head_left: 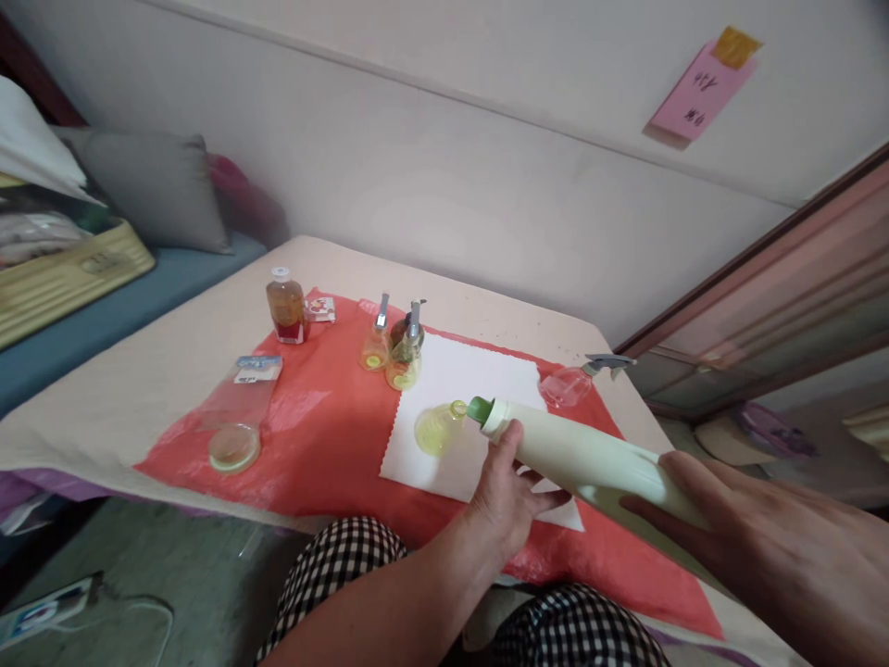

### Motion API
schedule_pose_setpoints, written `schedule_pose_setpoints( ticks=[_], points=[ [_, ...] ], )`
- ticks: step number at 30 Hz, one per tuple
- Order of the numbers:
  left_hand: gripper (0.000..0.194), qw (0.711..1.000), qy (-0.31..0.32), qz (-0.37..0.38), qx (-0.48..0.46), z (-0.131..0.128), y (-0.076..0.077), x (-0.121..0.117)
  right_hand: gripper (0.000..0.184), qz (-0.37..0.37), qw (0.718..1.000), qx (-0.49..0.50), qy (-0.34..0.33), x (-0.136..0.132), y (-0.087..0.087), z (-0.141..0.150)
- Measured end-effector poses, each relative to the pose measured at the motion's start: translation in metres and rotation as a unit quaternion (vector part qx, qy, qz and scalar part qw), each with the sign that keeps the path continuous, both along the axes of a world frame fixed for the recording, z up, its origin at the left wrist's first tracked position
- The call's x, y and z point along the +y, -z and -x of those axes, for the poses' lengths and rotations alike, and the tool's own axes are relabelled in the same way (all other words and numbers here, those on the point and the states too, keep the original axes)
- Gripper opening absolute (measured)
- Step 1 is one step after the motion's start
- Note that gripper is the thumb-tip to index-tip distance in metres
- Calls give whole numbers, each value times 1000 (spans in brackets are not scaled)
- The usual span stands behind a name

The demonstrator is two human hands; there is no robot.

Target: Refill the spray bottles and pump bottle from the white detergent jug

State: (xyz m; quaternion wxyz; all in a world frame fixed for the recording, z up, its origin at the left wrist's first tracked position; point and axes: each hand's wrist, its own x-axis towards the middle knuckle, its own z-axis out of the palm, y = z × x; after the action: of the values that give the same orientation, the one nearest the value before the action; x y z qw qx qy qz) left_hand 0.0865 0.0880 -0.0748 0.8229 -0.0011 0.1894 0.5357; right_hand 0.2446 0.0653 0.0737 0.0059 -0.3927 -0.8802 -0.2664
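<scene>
A long pale green thermos (583, 454) lies tilted across the front right, its green mouth toward a small clear yellowish bottle (434, 432). My left hand (507, 505) holds it near the neck, thumb on top and fingers beneath. My right hand (722, 519) is wrapped around the rear of the thermos. The bottle stands without a top on a white sheet (479, 375), its neck right by the thermos mouth; whether they touch, I cannot tell. Two clear bottles with grey spray heads, a left one (375, 352) and a right one (404, 366), stand behind the sheet, with a dark round object behind them.
A red plastic sheet (333, 435) covers much of the table. On it are a pinkish clear spray bottle (569, 384), a round clear container (234, 448) and a clear plastic bag (243, 394). A white-capped amber bottle (286, 306) stands back left; a wall (444, 185) rises behind.
</scene>
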Motion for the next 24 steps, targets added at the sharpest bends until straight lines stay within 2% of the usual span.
schedule_pose_setpoints(
  ticks=[7, 15, 24],
  points=[
    [62, 1000, 2, 9, 3, 0, 0, 1, 23, -5, 1000, 5, 15, -2, 4, -5],
    [63, 1000, 3, 3, 0, -1, 1, 0, 15, -23, 1000, -18, -6, 0, 1, -1],
    [63, 1000, 5, 2, 0, -1, 1, 1, 15, -38, 998, -38, -18, -2, 0, 4]
  ],
)
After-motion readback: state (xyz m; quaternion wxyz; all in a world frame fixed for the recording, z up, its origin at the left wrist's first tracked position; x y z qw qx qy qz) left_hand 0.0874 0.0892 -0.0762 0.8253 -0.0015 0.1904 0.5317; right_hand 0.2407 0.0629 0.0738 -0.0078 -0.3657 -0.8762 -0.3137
